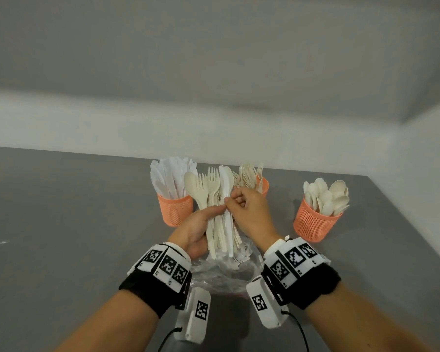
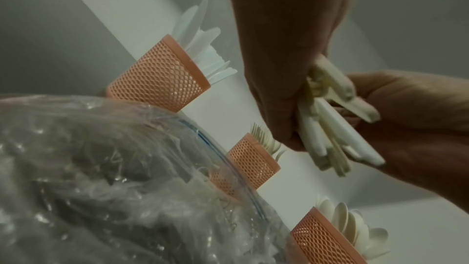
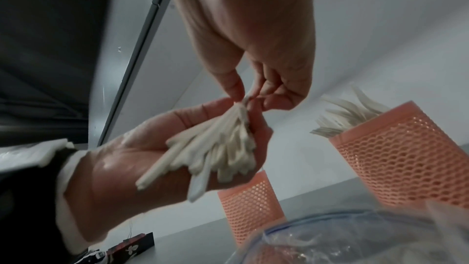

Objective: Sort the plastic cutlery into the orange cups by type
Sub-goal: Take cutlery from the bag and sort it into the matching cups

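Right now the left hand (image 1: 197, 231) holds a mixed bundle of cutlery (image 1: 217, 204) upright above the surface (image 1: 74, 224), fingers and thumb wrapped round the handles. Spoon, forks and a white knife fan out at the top. The right hand (image 1: 249, 212) pinches one piece in that bundle between thumb and fingertips; which piece exactly, can't tell, the pinch point is crowded.

Three orange cups stand toward the far edge of the surface. The knife cup (image 1: 175, 209) is on the left, already full of white knives. The fork cup (image 1: 263, 185) is in the middle, mostly hidden behind the right hand, tines showing. The spoon cup (image 1: 315, 221) sits toward the far right corner, packed with spoons. A crumpled clear plastic bag (image 1: 221, 273) lies on the surface under the wrists, nearer the front edge.

Step in hand: picking a single item out of the held bundle. Sorting looks well along, cups are all loaded, only this handful plus maybe something in the bag left.

Next move needs a clean pull of one piece without dragging neighbours out, then a drop into the matching cup. The left hand should loosen slightly so the handles slide. The tangled fork tines may snag.
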{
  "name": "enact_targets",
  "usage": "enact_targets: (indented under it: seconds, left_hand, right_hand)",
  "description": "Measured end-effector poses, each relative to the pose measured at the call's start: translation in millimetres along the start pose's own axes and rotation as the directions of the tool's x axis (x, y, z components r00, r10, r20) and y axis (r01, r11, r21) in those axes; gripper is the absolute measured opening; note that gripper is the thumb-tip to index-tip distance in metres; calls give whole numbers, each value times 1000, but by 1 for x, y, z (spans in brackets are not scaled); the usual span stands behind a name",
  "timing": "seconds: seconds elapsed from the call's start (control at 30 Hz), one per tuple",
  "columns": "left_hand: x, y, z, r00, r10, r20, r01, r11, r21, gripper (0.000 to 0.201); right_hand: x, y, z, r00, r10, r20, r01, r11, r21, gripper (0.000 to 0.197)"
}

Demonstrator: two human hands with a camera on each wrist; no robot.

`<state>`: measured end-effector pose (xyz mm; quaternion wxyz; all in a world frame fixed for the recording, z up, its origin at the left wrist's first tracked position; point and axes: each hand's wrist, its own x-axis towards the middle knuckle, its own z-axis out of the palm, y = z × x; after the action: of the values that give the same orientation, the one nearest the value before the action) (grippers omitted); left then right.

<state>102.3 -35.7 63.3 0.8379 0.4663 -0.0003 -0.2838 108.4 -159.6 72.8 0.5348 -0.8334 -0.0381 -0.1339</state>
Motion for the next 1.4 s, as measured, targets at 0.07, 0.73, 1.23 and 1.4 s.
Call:
enact_targets:
  seconds: [0.07, 0.73, 1.23, 1.4]
  left_hand:
    - [1, 0, -1, 999, 6, -39, -6, 1000, -9, 36]
    - [2, 2, -7, 969, 171, -178, -188, 979, -83, 38]
    - [-3, 9, -4, 979, 113, -172, -132, 985, -107, 34]
    - [-4, 7, -4, 976, 94, -199, -113, 990, -86, 35]
  right_hand:
    - [0, 1, 1, 999, 10, 42, -9, 1000, -25, 10]
    - [-4, 2, 10, 970, 58, 235, -30, 992, -120, 9]
    - [1, -9, 17, 984, -158, 84, 171, 970, -175, 9]
    - [4, -6, 18, 987, -55, 150, 74, 990, -118, 12]
